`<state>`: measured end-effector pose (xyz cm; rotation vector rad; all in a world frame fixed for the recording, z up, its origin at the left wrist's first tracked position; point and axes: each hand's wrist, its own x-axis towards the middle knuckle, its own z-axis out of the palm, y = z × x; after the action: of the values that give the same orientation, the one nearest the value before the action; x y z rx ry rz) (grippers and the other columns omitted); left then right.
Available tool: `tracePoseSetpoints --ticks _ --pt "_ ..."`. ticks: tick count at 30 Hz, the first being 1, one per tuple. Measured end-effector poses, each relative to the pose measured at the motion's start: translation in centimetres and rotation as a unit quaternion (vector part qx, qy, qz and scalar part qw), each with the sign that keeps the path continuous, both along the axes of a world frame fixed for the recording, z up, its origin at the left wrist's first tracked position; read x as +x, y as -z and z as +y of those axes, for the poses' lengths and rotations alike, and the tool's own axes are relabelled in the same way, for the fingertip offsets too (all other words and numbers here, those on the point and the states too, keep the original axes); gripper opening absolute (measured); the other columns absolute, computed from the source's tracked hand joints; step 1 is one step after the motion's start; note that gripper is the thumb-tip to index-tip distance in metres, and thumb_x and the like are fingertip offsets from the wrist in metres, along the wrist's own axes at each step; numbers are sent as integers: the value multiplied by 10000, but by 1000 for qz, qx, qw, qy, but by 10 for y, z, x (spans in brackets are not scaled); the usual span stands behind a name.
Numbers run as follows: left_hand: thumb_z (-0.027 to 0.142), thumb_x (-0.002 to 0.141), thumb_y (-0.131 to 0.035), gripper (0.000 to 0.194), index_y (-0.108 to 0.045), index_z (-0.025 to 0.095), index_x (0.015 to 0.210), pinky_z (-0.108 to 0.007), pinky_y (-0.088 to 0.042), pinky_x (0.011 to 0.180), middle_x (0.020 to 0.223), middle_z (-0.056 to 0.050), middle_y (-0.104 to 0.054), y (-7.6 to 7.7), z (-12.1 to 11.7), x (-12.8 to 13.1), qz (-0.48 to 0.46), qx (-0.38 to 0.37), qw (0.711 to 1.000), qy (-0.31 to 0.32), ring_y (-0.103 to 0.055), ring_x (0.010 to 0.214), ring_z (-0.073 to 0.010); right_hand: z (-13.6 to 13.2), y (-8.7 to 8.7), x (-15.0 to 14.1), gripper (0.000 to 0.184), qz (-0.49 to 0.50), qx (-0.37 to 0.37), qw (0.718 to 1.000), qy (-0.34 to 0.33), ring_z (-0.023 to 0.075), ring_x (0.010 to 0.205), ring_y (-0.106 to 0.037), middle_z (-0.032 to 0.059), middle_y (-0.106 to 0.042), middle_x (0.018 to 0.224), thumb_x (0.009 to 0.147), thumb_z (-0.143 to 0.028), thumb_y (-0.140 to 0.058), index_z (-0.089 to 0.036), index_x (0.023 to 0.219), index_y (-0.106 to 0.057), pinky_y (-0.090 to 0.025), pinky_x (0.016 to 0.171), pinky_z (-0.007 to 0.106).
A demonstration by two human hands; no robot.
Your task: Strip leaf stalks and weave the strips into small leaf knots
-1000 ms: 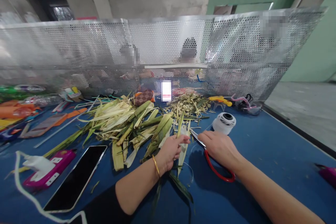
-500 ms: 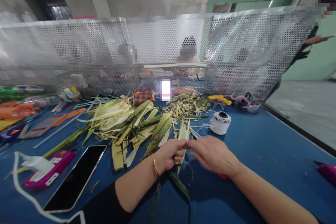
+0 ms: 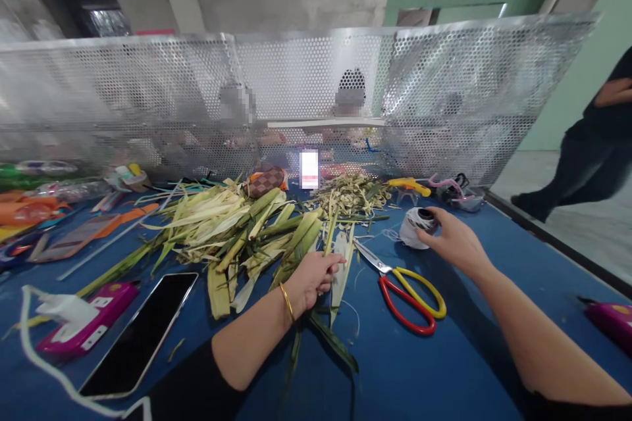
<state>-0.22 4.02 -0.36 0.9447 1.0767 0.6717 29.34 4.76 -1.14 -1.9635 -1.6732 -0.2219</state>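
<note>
My left hand (image 3: 315, 281), with a gold bangle at its wrist, is closed on a pale corn husk strip (image 3: 340, 286). Green leaf strips trail on the table below this hand. Reaching to the right, my right hand (image 3: 457, 247) has its thumb and fingers around a spool of white thread (image 3: 412, 229). Loose thread runs from the spool toward the husk. Between my hands lie scissors (image 3: 382, 268) with one red and one yellow handle, blades toward the husk. A large heap of corn husks (image 3: 212, 220) lies just left and beyond my left hand.
On the left of the blue table (image 3: 474, 355) are a black-screened phone (image 3: 141, 335) and a magenta power strip (image 3: 116, 309) with a white plug and cable. Shredded husk (image 3: 350, 197) and a yellow glue gun (image 3: 409, 185) lie before the perforated metal screen (image 3: 306, 66). A person stands at far right.
My right hand has left the husk by my left hand and moved right onto the thread spool. The scissors it covered now show. The left hand keeps its hold.
</note>
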Motion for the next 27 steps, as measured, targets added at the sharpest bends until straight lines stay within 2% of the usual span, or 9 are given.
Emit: tracePoseSetpoints --ticks 2,6,8,11,13,15,20,24,27 --pt "319 736 -639 212 -534 135 752 -193 -61 388 529 103 -374 1 2 -1 -4 0 1000 -2 -154 367 1 -2 -3 11 541 3 -6 1000 -24 292 1002 -620 118 -649 1147 748 -399 -531 -172 1238 -512 -474 818 377" --pt "320 736 -645 229 -497 146 711 -187 -71 383 526 102 -379 2 5 -2 -7 -1 1000 -8 -148 366 4 -17 -22 19 543 -48 35 998 -2 371 1116 -542 238 -554 1243 776 -389 -533 -89 1228 -513 -437 849 419" --pt "301 753 -628 205 -498 145 722 -181 -78 380 523 101 -382 2 5 -3 -10 -3 1000 -11 -152 364 4 -33 -33 9 426 -58 22 998 -12 354 1025 -577 213 -610 1123 808 -398 -519 -125 1128 -579 -438 790 402" --pt "274 776 -602 162 -517 138 758 -177 -82 376 519 100 -382 3 6 -3 -14 -8 1000 -15 -157 361 1 -59 -33 -20 234 27 -199 972 -120 223 684 -612 51 -658 763 784 -381 -545 -218 936 -616 -431 600 303" --pt "270 783 -596 155 -523 135 760 -176 -80 375 515 98 -380 4 7 -3 -15 -11 1000 -16 -159 362 -1 -74 -24 -42 293 10 -299 939 -170 202 625 -597 33 -649 735 727 -261 -570 -205 1015 -594 -390 536 274" --pt "267 782 -597 158 -517 136 746 -174 -78 377 513 94 -381 4 7 -3 -17 -12 1000 -15 -165 366 -1 -83 -12 -59 514 -43 -279 946 -156 219 701 -623 68 -666 855 651 -110 -543 -185 1159 -541 -369 553 267" --pt "267 738 -648 228 -460 152 680 -178 -72 384 524 92 -387 2 5 -3 -27 -11 1000 -11 -177 373 5 -82 1 -73 636 -124 -238 950 -158 242 770 -649 129 -655 979 655 -27 -445 -169 1274 -485 -372 588 280" --pt "260 757 -621 189 -484 142 701 -176 -67 390 523 94 -377 0 5 -4 -36 -11 999 -7 -163 376 3 -81 -2 -70 738 -91 -234 955 -158 241 802 -653 134 -658 1018 630 -34 -463 -167 1355 -417 -401 616 282" --pt "282 757 -626 196 -497 140 714 -174 -76 391 518 98 -359 -2 5 -6 -40 -11 999 -8 -168 378 0 -89 -6 -64 669 -17 -277 951 -136 273 810 -653 116 -690 934 655 -107 -514 -175 1319 -469 -426 630 308"
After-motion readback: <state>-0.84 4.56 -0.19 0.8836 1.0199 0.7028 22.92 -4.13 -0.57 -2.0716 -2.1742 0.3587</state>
